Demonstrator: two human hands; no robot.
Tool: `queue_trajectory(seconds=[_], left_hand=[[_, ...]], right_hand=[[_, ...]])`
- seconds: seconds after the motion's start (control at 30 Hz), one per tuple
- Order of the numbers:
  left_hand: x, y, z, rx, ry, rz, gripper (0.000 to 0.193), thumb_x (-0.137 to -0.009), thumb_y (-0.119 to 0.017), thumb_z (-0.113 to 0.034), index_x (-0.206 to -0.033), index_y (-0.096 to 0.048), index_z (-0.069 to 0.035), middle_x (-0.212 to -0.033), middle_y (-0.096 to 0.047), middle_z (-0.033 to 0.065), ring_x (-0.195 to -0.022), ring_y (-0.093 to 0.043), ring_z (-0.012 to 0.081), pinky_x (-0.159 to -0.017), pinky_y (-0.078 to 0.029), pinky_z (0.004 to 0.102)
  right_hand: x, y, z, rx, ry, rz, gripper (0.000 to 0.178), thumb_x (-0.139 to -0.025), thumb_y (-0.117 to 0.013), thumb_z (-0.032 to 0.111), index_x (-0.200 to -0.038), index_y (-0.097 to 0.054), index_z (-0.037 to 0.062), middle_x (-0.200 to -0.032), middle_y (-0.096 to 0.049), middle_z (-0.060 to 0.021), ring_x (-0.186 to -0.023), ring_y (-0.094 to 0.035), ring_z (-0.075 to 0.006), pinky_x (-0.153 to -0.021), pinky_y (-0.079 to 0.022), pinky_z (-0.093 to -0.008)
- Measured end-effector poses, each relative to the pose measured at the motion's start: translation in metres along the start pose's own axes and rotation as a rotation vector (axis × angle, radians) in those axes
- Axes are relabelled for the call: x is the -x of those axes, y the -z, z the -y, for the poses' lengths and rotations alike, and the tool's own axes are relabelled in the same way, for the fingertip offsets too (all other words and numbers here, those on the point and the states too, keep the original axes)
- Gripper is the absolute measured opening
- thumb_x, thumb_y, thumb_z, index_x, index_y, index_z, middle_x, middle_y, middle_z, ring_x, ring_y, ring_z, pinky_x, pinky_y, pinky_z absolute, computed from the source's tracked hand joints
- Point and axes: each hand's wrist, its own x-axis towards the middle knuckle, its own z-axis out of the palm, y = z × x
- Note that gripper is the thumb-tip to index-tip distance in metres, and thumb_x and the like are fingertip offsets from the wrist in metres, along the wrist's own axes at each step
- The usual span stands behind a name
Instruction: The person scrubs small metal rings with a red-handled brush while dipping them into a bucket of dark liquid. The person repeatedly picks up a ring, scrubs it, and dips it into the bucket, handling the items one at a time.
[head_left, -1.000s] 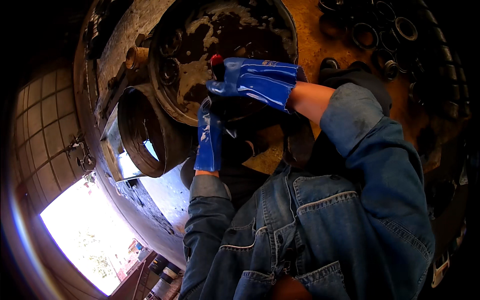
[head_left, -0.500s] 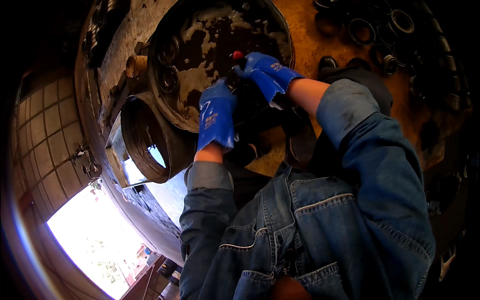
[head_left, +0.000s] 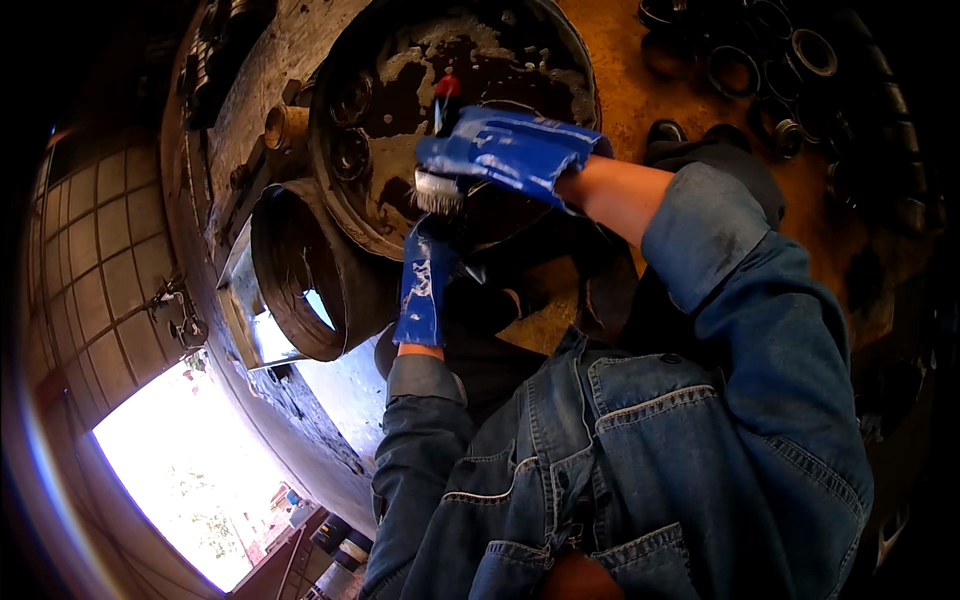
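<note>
My right hand, in a blue rubber glove, is closed around a brush with pale bristles and a red handle end. The bristles point down toward my left hand, gloved the same way. Its fingers curl at a dark part just under the bristles, whose shape I cannot make out. Both hands are over the near side of a large round basin of dark liquid with patches of foam. Two dark ring-shaped parts lie in its left side.
Left of the basin stands an open-ended metal cylinder, with a smaller rusty pipe piece beyond it. Several dark metal rings lie on the brown floor at the far right. A bright opening is at the lower left.
My right hand has turned and moved left, bringing the brush bristles into sight above my left hand. The left hand has moved slightly down toward me and rotated.
</note>
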Motion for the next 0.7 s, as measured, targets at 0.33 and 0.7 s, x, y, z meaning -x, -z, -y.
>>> queue_trajectory(seconds=[0.33,0.7], left_hand=[[0.002,0.002,-0.003,0.135,-0.018,0.025,0.037,-0.087,-0.077,-0.017,-0.119,-0.071,0.0,-0.113,-0.076,0.0181,-0.108,-0.073,0.0287,-0.09,-0.056,0.0361],[-0.041,0.019,-0.087,-0.584,-0.248,-0.025,0.038,-0.092,-0.066,-0.025,-0.123,-0.07,-0.004,-0.114,-0.073,0.0228,-0.109,-0.071,0.0376,-0.097,-0.055,0.0453]], right_hand=[[-0.022,-0.001,-0.019,-0.022,-0.301,0.056,0.043,-0.098,-0.056,0.038,-0.092,-0.073,-0.0012,-0.081,-0.071,-0.0223,-0.077,-0.069,-0.0363,-0.076,-0.052,-0.0457],[-0.032,-0.005,-0.053,0.311,-0.81,0.164,0.043,-0.098,-0.059,0.047,-0.117,-0.075,0.0116,-0.106,-0.077,-0.0133,-0.1,-0.074,-0.0315,-0.091,-0.057,-0.0429]])
